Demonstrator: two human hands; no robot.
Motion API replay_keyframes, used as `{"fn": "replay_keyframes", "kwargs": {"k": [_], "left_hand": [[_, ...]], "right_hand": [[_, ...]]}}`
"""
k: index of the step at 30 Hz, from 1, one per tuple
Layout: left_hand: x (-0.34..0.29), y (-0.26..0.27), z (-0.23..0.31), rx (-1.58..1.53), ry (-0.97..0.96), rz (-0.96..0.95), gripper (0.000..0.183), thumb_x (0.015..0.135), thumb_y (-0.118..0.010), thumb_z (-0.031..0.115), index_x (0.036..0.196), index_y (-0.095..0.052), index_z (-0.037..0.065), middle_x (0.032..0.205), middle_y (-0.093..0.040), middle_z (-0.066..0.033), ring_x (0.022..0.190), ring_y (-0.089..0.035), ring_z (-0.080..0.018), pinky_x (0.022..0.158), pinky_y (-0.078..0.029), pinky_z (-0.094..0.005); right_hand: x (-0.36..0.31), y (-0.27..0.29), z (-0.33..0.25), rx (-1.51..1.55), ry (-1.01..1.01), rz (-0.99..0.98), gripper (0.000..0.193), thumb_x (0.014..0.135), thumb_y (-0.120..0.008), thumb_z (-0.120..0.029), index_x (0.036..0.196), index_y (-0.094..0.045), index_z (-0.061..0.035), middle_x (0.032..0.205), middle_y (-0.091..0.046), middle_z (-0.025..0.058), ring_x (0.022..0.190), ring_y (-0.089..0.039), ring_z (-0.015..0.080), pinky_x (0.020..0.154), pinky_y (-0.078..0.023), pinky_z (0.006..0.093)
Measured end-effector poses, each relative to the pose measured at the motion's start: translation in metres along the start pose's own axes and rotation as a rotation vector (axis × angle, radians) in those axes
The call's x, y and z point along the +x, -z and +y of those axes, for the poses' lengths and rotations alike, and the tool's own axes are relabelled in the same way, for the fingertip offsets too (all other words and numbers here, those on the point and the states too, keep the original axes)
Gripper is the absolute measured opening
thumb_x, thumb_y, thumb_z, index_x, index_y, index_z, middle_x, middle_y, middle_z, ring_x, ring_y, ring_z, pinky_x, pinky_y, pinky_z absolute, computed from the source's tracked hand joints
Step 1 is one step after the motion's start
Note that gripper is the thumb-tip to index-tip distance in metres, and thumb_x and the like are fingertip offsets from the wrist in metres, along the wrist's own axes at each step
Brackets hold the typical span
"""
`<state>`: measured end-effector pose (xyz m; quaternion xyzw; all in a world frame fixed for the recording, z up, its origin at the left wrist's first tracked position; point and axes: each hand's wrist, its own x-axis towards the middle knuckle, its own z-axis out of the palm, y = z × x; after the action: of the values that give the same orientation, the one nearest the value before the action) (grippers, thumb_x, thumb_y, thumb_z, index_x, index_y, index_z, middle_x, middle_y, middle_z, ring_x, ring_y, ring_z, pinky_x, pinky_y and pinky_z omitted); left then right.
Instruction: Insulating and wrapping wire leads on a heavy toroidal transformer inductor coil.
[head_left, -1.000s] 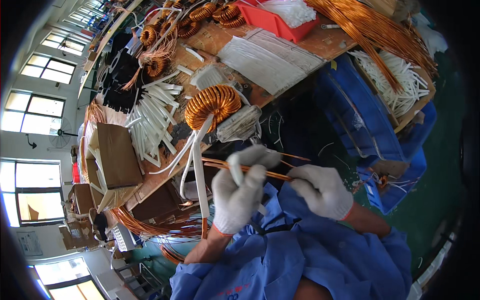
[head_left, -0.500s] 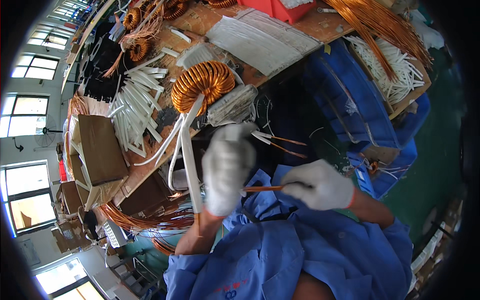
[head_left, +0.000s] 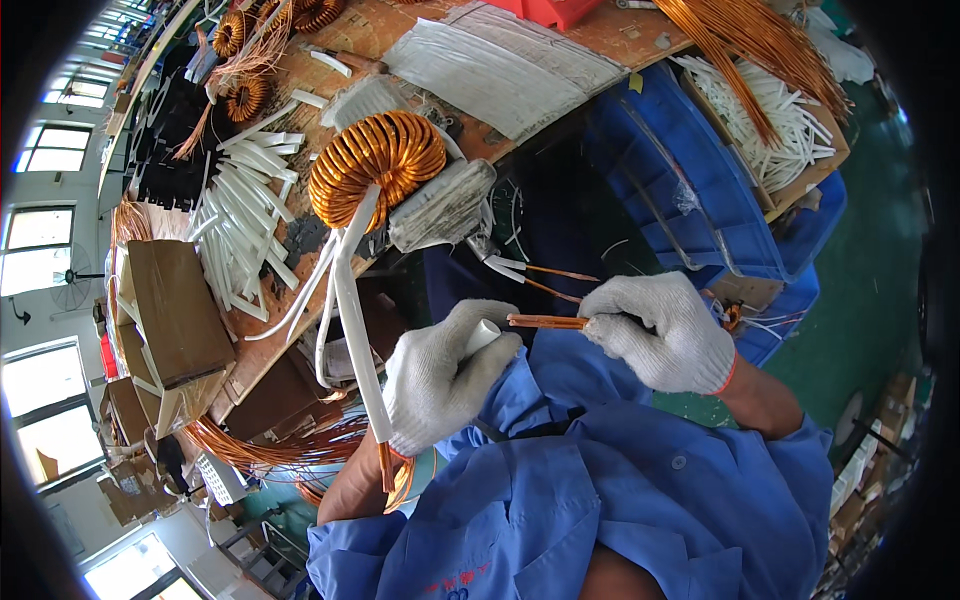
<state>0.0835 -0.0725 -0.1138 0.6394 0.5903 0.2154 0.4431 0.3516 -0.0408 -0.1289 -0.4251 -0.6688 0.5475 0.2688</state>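
In white knit gloves, my two hands face each other in front of my blue jacket. My left hand (head_left: 445, 370) is closed around a short white sleeve (head_left: 482, 337) whose end shows at the fingertips. The fingers of my right hand (head_left: 660, 330) pinch a bundle of copper wires (head_left: 548, 321) that points left, its tip close to the sleeve. Beyond my left hand, a copper-wound ring coil (head_left: 375, 170) rests against a whitish wrapped block (head_left: 440, 208). White-sleeved leads (head_left: 350, 300) hang from the coil past my left wrist, one with bare copper at its end.
Many white sleeves (head_left: 235, 220) lie on the wooden bench (head_left: 400, 25) at left, behind a cardboard box (head_left: 175, 310). Blue crates (head_left: 690, 170) stand at right, with a box of white pieces (head_left: 770, 130) and long copper wires (head_left: 715, 60) above. Two sleeved wire ends (head_left: 540, 275) stick out near my right hand.
My right hand has risen with the copper wires. My left hand has lowered, and the white sleeve now shows in it. The head view has shifted, so the bench sits farther left.
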Motion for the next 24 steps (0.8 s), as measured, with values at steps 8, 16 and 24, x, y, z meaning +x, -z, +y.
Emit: {"fn": "replay_keyframes", "kwargs": {"k": [8, 16, 24], "left_hand": [[0.0, 0.009, -0.006, 0.073, -0.008, -0.166, 0.03, 0.098, -0.076, 0.015, 0.126, -0.074, 0.003, 0.083, -0.078, -0.013, 0.073, -0.079, -0.0231, 0.065, -0.059, -0.0369], [0.002, -0.001, -0.027, 0.688, -0.272, -0.317, 0.029, 0.097, -0.077, 0.02, 0.122, -0.07, 0.008, 0.083, -0.073, -0.0123, 0.072, -0.076, -0.036, 0.062, -0.061, -0.0449], [0.003, 0.019, -0.087, 0.743, -0.263, -0.049, 0.029, 0.099, -0.077, 0.021, 0.122, -0.068, 0.005, 0.074, -0.071, -0.0113, 0.067, -0.075, -0.035, 0.057, -0.058, -0.0454]], "right_hand": [[0.007, -0.006, 0.001, -0.23, 0.184, -0.076, 0.011, 0.095, -0.08, -0.007, 0.104, -0.077, -0.0011, 0.084, -0.076, 0.0122, 0.068, -0.073, 0.0254, 0.061, -0.054, 0.0366], [0.012, -0.033, 0.018, -0.165, 0.168, -0.199, 0.028, 0.098, -0.078, -0.016, 0.122, -0.073, -0.0028, 0.106, -0.079, 0.0193, 0.094, -0.078, 0.0405, 0.08, -0.062, 0.0456], [-0.027, 0.0, 0.084, -0.28, -0.03, -0.103, 0.027, 0.101, -0.066, -0.011, 0.123, -0.075, 0.0014, 0.095, -0.078, 0.0199, 0.083, -0.078, 0.0383, 0.077, -0.062, 0.0436]]}}
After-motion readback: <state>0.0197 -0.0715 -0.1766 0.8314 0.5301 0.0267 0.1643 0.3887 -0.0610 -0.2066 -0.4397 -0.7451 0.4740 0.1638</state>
